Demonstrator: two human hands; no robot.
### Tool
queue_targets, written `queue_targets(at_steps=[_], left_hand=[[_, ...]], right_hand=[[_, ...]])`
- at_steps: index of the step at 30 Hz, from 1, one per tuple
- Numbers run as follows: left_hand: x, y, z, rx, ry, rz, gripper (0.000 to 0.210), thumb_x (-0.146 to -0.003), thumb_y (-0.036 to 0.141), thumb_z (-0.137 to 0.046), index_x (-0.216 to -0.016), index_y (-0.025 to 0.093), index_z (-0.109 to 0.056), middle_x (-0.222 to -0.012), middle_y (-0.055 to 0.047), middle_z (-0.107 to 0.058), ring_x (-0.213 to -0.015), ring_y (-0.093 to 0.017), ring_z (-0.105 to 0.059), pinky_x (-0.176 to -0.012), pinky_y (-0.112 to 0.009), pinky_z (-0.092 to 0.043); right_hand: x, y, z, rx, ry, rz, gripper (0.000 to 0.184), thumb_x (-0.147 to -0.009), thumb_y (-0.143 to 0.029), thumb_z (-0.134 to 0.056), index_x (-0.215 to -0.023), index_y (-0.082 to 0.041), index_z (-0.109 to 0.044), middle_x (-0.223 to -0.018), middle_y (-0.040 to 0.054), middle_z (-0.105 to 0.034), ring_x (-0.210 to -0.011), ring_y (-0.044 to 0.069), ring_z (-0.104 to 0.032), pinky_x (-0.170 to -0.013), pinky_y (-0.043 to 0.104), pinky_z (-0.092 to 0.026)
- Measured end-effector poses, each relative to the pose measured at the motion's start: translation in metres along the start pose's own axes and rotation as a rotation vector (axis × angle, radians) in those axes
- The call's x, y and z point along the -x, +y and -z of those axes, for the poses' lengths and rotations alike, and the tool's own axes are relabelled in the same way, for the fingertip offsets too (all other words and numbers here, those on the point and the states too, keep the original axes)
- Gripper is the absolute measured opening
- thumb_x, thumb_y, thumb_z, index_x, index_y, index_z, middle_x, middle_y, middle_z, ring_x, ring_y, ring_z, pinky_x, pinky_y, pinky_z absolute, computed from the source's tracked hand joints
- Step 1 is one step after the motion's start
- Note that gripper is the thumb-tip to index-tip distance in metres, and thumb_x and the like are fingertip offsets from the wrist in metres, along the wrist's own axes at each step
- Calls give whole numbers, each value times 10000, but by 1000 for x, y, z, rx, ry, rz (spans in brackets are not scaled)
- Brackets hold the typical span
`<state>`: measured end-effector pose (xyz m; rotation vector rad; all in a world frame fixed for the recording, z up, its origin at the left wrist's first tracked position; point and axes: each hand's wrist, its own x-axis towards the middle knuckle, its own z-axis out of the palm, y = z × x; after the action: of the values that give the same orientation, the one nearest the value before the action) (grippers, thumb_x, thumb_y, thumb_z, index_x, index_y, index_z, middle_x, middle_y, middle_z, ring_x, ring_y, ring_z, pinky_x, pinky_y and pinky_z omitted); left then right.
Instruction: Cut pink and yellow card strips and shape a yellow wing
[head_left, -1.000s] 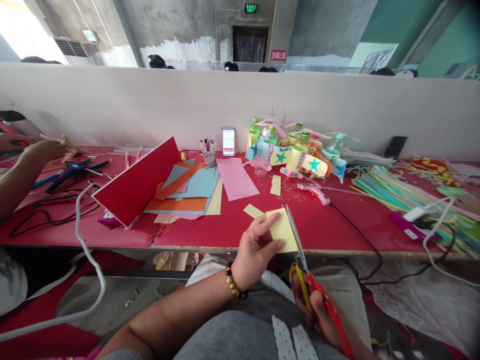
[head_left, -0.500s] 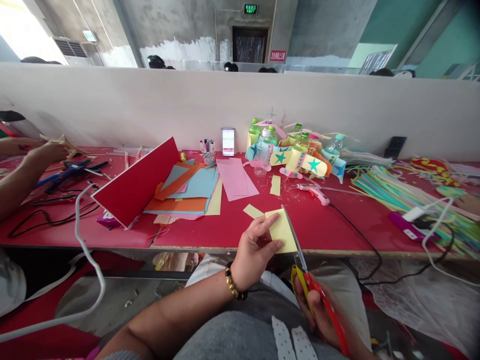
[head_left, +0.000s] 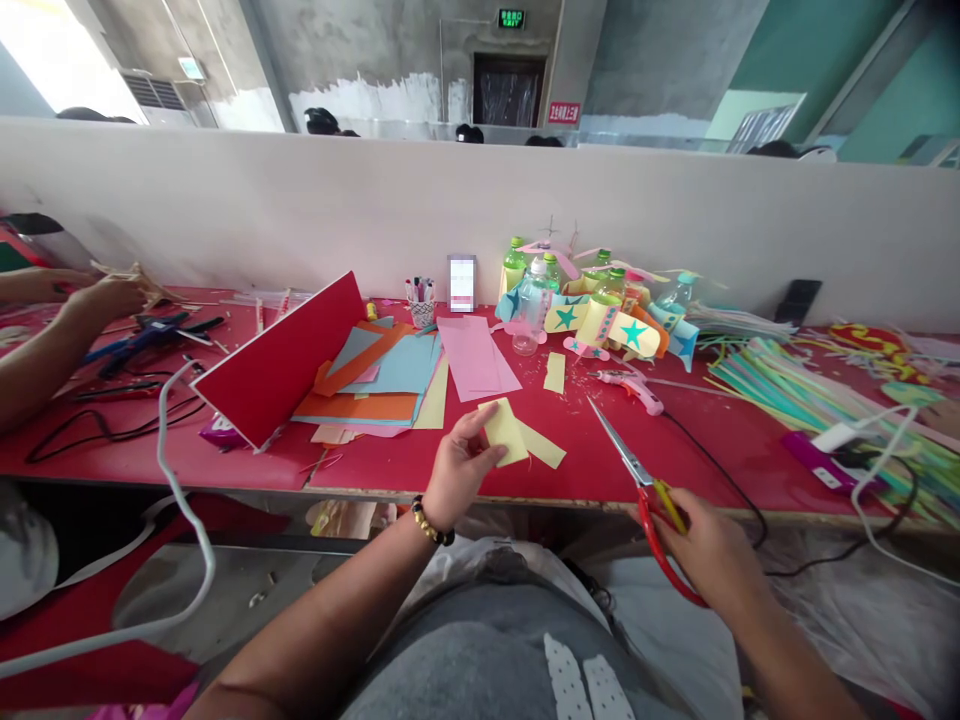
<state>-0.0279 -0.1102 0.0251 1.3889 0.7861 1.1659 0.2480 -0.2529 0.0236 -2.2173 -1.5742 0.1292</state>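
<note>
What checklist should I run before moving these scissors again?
1. Is the yellow paper held? Ok: the left grip pinches it.
2. Are the scissors held? Ok: the right grip has them.
3. Are the scissors at the yellow paper? Not ok: they sit apart.
4. Are the scissors clear of the left grip? Ok: a gap shows.
5. Is the pink glue gun clear of the scissors? Ok: not touching.
6. Is the pink glue gun hot? Cannot tell.

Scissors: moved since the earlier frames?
Yes. The scissors have shifted right and farther from the body, nearer the glue gun.
</note>
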Motion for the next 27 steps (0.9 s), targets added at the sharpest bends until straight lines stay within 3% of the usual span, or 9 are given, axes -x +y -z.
queue_targets(at_steps=[3,6,10,15,17,20,24,27], left_hand=[[-10,-15,16,-89,39,26,595,-716,229,-688,-1292,220,-536,-1127,-56,-539,-642,-62,-455,-617,-222,-442],[-18,-27,27,-182,19,60,581,-691,213,-688,-1259,206,-567,-1141,-57,-542,-620,-55,-441,-591,-211,-427],[-26,-27,34,-238,-176,157,679,-682,167,-669,-1335,208,-488,-946,-23,-592,-596,-61,-438,-565,-201,-405],[-37,-19,36,-176,-350,198,956,-652,116,-673,-1470,256,-199,-963,-22,-577,-639,-70,-494,-560,-189,-403],[-40,-19,36,-185,-357,192,968,-660,124,-674,-1477,235,-167,-868,4,-573,-632,-73,-489,-553,-183,-390],[-40,-23,37,-226,-358,138,873,-699,148,-658,-1460,180,-233,-664,66,-505,-582,-71,-446,-548,-184,-361],[-39,-25,38,-197,-360,140,734,-730,181,-644,-1402,146,-350,-605,79,-472,-559,-68,-422,-554,-194,-345],[-40,-24,41,-69,-319,194,514,-724,210,-663,-1212,122,-528,-657,34,-540,-602,-83,-484,-585,-207,-379]], right_hand=[[-23,22,-2,262,68,63,363,-786,-504,-509,-957,-193,-587,-932,137,-678,-799,296,-641,-601,343,-420],[-42,37,-8,353,36,99,373,-788,-473,-518,-1014,-187,-590,-991,139,-671,-850,294,-642,-632,348,-438],[-55,49,-17,346,-9,144,366,-789,-478,-528,-970,-172,-611,-940,137,-675,-838,290,-640,-655,356,-452],[-64,54,-21,372,52,213,355,-824,-361,-493,-1071,-133,-606,-995,152,-644,-913,291,-611,-760,374,-464],[-68,44,-20,380,113,255,343,-828,-311,-483,-1084,-122,-610,-1005,157,-635,-960,300,-584,-829,393,-445],[-75,7,-20,270,158,311,354,-859,-366,-474,-1088,-134,-614,-1051,153,-626,-1002,298,-555,-866,392,-432],[-86,-56,-41,73,20,427,322,-846,-393,-534,-1059,-169,-624,-1062,125,-631,-1022,294,-536,-925,400,-401],[-94,-86,-64,-39,-66,389,188,-756,-316,-643,-905,-202,-643,-955,111,-628,-972,297,-534,-879,402,-408]])
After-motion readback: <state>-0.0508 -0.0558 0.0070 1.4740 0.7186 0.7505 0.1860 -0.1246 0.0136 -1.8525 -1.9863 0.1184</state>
